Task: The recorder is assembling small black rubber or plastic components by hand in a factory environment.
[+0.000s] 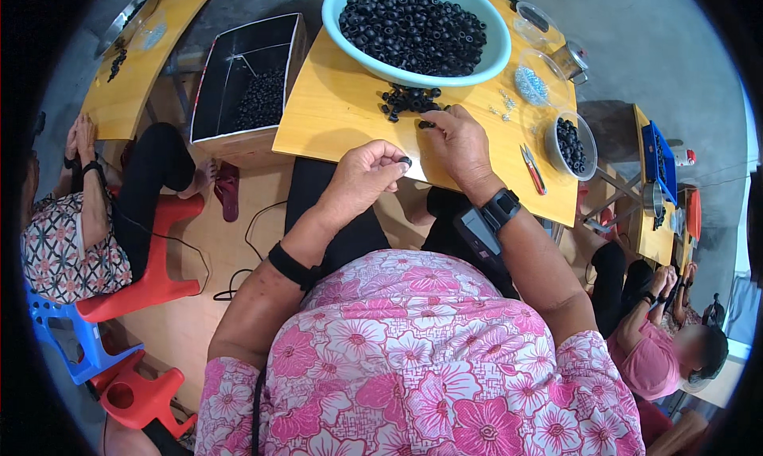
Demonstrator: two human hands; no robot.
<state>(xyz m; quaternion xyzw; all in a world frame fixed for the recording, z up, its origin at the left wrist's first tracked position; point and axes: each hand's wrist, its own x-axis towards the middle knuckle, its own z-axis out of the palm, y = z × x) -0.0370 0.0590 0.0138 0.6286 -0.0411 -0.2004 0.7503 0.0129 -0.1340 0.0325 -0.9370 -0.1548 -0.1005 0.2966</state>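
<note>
Just off the front edge of the yellow table (318, 98), my left hand (362, 178) pinches a small black ring-like part (405, 162) between thumb and fingertips. My right hand (461, 144) is over the table edge, closed on another small black part (427, 124) at its fingertips. Beyond it lies a loose pile of black parts (407, 100). A light-blue basin (338, 38) heaped with the same kind of black parts stands behind the pile.
Right of my right hand lie red-handled pliers (533, 171), a clear tub (590, 142) of black parts and a clear dish (532, 76) of small pale pieces. A box (246, 138) with black parts stands at the left. Other people sit at tables on both sides.
</note>
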